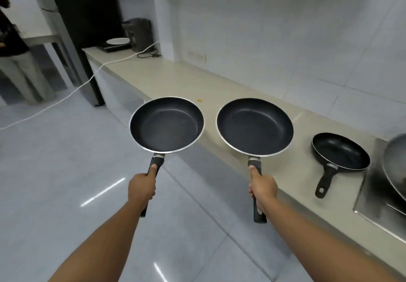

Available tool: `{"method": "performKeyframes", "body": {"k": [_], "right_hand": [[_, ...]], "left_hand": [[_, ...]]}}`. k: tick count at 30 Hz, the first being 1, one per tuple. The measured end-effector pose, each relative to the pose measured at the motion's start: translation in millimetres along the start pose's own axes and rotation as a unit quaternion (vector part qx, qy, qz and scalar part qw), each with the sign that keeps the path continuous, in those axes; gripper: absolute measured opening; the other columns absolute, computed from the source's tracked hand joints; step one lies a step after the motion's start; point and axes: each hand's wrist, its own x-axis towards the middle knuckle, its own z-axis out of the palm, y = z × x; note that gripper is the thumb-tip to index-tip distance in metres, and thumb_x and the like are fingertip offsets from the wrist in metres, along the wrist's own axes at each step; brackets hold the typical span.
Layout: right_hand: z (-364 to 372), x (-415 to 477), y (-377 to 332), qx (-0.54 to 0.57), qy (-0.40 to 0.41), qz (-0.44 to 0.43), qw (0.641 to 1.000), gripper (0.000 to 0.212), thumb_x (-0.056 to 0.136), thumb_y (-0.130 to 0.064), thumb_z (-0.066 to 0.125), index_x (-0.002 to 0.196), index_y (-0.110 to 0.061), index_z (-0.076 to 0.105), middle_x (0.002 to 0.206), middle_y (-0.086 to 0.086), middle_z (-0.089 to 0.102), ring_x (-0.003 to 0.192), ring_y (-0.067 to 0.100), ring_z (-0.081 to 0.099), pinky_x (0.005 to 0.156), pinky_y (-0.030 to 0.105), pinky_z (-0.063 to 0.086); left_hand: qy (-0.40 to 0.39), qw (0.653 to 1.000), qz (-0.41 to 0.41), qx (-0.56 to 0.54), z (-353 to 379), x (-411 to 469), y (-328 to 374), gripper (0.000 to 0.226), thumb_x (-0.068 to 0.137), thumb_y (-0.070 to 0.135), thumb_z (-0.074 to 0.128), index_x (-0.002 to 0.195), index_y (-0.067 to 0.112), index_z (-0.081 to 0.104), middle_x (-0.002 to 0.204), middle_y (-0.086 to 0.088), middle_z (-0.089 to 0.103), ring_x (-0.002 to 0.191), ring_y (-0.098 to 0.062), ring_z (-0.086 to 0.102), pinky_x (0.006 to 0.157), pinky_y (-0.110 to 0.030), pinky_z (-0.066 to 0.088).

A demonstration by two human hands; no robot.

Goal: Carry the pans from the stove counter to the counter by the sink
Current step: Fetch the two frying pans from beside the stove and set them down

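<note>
My left hand grips the black handle of a dark non-stick frying pan, held level over the floor beside the counter's front edge. My right hand grips the handle of a second, similar pan, which hangs above the beige counter. A smaller black pan rests on the counter to the right, its handle pointing toward me. Both held pans are empty.
A steel sink with a large metal pan or bowl lies at the far right. At the counter's far end stand an induction cooker with a white plate and a dark appliance. A white cable trails across the floor. A person stands far left.
</note>
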Motion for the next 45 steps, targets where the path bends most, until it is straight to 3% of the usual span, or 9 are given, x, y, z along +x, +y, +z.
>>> {"method": "performKeyframes", "body": {"k": [12,18,26,35,40,45], "right_hand": [[40,96,-33,-0.001,0.122,0.084,0.989,0.054,0.087,-0.052,0.056,0.073,-0.001,0.067,0.057,0.010,0.067,0.039,0.021,0.057,0.045,0.025,0.039],[72,129,-49,0.033,0.182,0.133,0.974,0.055,0.087,-0.052,0.056,0.063,-0.003,0.065,0.044,0.005,0.062,0.034,0.019,0.054,0.045,0.025,0.039],[107,160,-68,0.086,0.242,0.189,0.948,0.048,0.090,-0.046,0.056,0.070,-0.003,0.062,0.053,0.008,0.063,0.041,0.021,0.055,0.045,0.026,0.038],[116,178,-70,0.069,0.268,0.211,0.938,0.054,0.089,-0.048,0.056,0.060,-0.003,0.060,0.044,0.005,0.059,0.037,0.019,0.052,0.045,0.027,0.037],[108,190,-71,0.049,0.247,0.203,0.946,0.059,0.088,-0.051,0.055,0.054,-0.003,0.058,0.034,0.003,0.055,0.035,0.020,0.051,0.049,0.028,0.042],[102,202,-78,0.013,0.210,0.185,0.960,0.058,0.093,-0.049,0.050,0.057,-0.005,0.057,0.040,0.005,0.057,0.040,0.023,0.053,0.056,0.031,0.046]], "left_hand": [[-0.140,0.986,0.080,0.049,123,166,109,0.061,0.095,0.054,0.048,0.063,0.004,0.057,0.053,-0.011,0.055,0.045,-0.024,0.049,0.048,-0.029,0.043],[-0.211,0.958,0.142,0.135,171,241,153,0.069,0.096,0.057,0.041,0.051,0.006,0.055,0.043,-0.007,0.058,0.041,-0.025,0.055,0.052,-0.030,0.044],[-0.299,0.933,0.137,0.144,226,284,178,0.066,0.096,0.056,0.045,0.057,0.004,0.058,0.050,-0.010,0.060,0.045,-0.026,0.055,0.054,-0.032,0.048],[-0.326,0.918,0.152,0.169,254,302,198,0.066,0.097,0.055,0.042,0.055,0.005,0.058,0.050,-0.009,0.062,0.045,-0.026,0.056,0.055,-0.030,0.046],[-0.345,0.907,0.151,0.186,263,306,206,0.065,0.097,0.056,0.040,0.059,0.006,0.058,0.052,-0.009,0.062,0.044,-0.025,0.056,0.055,-0.031,0.047],[-0.351,0.905,0.158,0.179,268,301,205,0.062,0.097,0.055,0.040,0.066,0.006,0.060,0.053,-0.008,0.061,0.045,-0.023,0.055,0.056,-0.031,0.050]]}}
